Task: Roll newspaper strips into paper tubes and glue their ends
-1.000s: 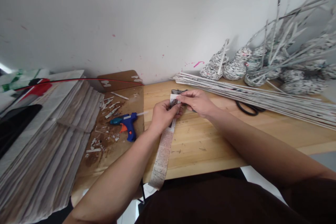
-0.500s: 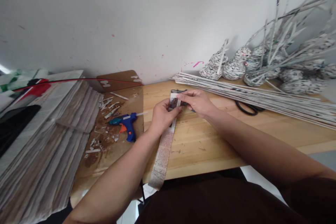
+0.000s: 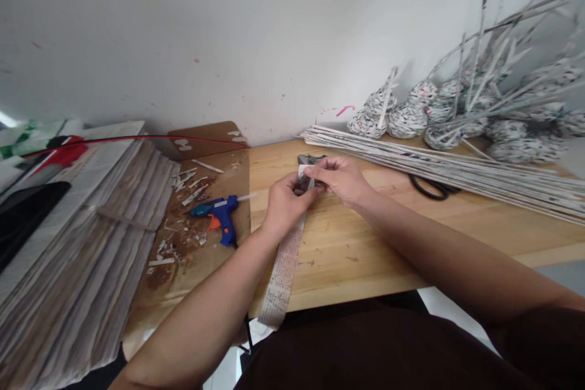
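A long strip of newspaper [image 3: 283,274] runs from my fingers down across the wooden table, its lower end hanging over the front edge. My left hand [image 3: 287,201] pinches the strip near its upper end, thumb on top. At that same end my right hand [image 3: 340,178] grips the strip's right corner between thumb and fingers. A dark grey item [image 3: 311,159] lies just behind the hands; the fingers cover part of it and I cannot make out its kind.
A blue glue gun [image 3: 225,219] lies on cardboard among paper scraps at left, beside a thick newspaper stack [image 3: 105,244]. Rolled paper sticks [image 3: 439,167] stretch across the right, over black-handled scissors [image 3: 429,189]. Woven paper shapes [image 3: 406,119] stand along the wall.
The strip's upper end has shifted slightly down and looks shorter above my fingers. My left hand has moved a little right, nearer to the right hand.
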Motion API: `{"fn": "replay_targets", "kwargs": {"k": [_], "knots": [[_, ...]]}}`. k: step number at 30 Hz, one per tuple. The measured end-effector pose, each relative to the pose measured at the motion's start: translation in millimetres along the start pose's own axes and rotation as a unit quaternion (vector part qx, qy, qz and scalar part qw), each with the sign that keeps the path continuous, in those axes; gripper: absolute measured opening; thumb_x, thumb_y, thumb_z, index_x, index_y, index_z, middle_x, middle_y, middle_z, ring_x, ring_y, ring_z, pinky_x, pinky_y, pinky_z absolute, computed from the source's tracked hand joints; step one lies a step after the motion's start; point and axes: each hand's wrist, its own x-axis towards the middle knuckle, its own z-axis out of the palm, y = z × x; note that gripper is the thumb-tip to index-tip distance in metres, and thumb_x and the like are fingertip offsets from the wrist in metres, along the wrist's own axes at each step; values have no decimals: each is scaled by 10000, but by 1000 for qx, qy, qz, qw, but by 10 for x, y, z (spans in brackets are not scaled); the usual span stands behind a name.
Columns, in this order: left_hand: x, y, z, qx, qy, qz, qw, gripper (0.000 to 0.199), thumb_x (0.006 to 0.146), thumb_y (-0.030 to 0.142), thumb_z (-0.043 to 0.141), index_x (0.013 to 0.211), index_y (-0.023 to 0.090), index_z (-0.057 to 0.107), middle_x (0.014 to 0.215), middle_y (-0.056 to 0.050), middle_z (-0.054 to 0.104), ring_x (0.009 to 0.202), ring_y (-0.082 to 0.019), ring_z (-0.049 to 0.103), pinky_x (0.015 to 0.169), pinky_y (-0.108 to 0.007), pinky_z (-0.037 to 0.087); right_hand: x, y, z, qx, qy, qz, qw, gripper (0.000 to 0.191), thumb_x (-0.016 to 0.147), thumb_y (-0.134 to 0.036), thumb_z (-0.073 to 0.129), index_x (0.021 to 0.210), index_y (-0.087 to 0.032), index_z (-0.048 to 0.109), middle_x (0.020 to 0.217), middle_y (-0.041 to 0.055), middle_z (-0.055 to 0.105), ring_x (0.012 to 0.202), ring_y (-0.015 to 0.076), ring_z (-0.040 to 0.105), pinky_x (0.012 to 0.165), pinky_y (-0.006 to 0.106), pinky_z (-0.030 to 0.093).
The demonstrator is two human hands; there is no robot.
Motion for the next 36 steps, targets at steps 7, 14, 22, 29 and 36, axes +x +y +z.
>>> {"fn": "replay_targets", "kwargs": {"k": [7,14,22,29,36], "knots": [[-17,-16,35,-78,14,-24,997,240,705,362,765,818,174,667,721,-28,664,664,-158,597,580,-253,465,-67,-9,78,6,9,0,1000,437,539,-487,857,578,-185,544,505,-52,518,450,65,408,433,232,312],[6,25,27,-149,-20,-68,986,279,731,401,738,792,136,672,713,-40,664,601,-133,591,516,-242,510,-60,-40,55,18,-21,-7,1000,479,613,-556,807,580,-194,495,518,-57,504,428,57,386,413,230,291],[47,31,-20,-170,-9,-92,981,265,706,380,758,767,133,683,658,-26,656,576,-125,596,561,-263,548,-10,-64,-74,-79,-87,-48,992,259,683,-418,783,735,-172,720,606,-24,589,488,69,417,451,236,280],[57,5,-34,-201,-37,-95,974,308,717,423,751,796,130,705,733,-38,683,652,-136,627,618,-270,567,18,-78,-101,-52,-92,-8,994,291,700,-434,749,783,-155,746,609,6,622,472,73,414,433,233,280],[59,11,-58,-196,-32,-101,975,339,725,470,741,755,137,687,690,-22,658,613,-136,620,615,-282,573,32,-106,-160,-70,-142,-12,987,217,707,-360,765,764,-152,738,642,4,624,482,59,422,435,214,288]]}}
